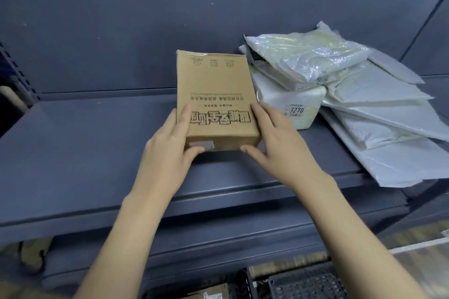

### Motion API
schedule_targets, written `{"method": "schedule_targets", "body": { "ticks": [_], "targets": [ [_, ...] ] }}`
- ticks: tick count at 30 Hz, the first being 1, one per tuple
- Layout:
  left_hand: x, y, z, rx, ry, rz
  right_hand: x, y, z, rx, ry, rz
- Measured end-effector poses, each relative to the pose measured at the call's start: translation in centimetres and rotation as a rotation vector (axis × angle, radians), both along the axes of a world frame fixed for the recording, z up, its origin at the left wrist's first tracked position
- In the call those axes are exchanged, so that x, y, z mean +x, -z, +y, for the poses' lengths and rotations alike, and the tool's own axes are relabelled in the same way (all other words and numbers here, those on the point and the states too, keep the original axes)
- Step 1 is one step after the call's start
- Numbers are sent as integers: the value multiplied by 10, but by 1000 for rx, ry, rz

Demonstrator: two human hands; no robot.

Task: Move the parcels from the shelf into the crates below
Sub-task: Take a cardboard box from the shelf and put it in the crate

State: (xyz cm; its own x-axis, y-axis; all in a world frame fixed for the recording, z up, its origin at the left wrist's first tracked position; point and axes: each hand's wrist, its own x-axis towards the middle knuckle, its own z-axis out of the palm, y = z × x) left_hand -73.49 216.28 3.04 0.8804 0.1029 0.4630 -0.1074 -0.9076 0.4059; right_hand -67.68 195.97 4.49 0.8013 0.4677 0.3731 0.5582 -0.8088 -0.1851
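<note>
The person is taking hold of a brown cardboard box lying flat on the dark grey shelf. The left hand is clasping its left edge, thumb under the near corner, and the right hand is doing the same on the right edge, probably so the box comes off level. Just right of it a heap of white plastic mailer bags is waiting, the lowest one hanging over the shelf lip. Below, a black slotted crate is showing, likely where the box is heading.
</note>
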Motion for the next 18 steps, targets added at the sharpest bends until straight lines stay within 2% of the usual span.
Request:
{"method": "schedule_targets", "body": {
  "ticks": [6,12,18],
  "targets": [
    [-68,38,-25,1,-8,-75,-63,37,-42,-14,-72,57],
    [-135,79,-49,-122,21,-103,-123,69,-79,0,-138,144],
    [-176,99,-67,-44,140,-66,-153,70,-115,143,-132,250]
  ]
}}
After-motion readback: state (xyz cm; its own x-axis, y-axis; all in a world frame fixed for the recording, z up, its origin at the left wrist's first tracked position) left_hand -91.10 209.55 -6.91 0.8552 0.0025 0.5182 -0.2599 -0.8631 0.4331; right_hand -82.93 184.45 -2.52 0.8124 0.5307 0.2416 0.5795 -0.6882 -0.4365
